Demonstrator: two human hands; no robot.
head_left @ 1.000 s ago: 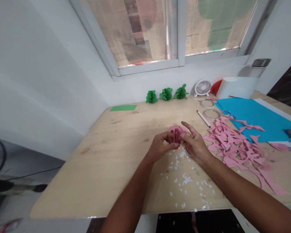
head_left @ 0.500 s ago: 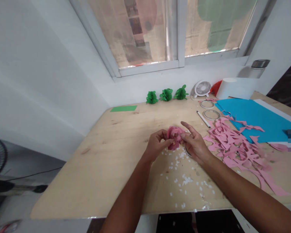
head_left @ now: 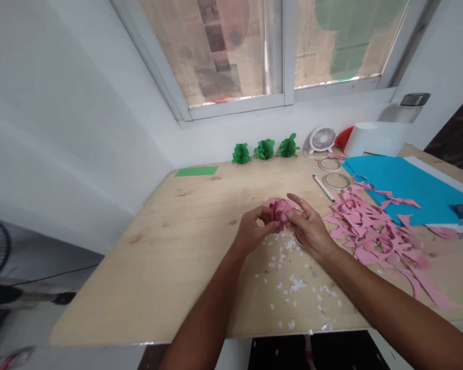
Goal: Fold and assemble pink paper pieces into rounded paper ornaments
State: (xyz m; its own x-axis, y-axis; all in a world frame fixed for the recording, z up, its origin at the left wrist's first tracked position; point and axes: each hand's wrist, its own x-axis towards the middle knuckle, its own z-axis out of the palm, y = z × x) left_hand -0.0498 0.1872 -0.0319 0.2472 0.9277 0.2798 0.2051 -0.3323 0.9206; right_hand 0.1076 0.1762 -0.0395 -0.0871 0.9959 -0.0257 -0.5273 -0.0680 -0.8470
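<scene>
Both bare hands, the left hand (head_left: 251, 229) and the right hand (head_left: 312, 230), pinch a pink, layered paper ruffle (head_left: 281, 207) between them in the head view, above the pale wooden desk (head_left: 170, 257); one finger of the right hand extends free of it. Small white flecks (head_left: 298, 284) lie scattered just below. To the right spreads a heap of curved pink paper scraps (head_left: 360, 218), partly overlapping a bright blue sheet (head_left: 412, 185). Three green, ruffled paper pieces (head_left: 265, 150) stand at the far edge.
</scene>
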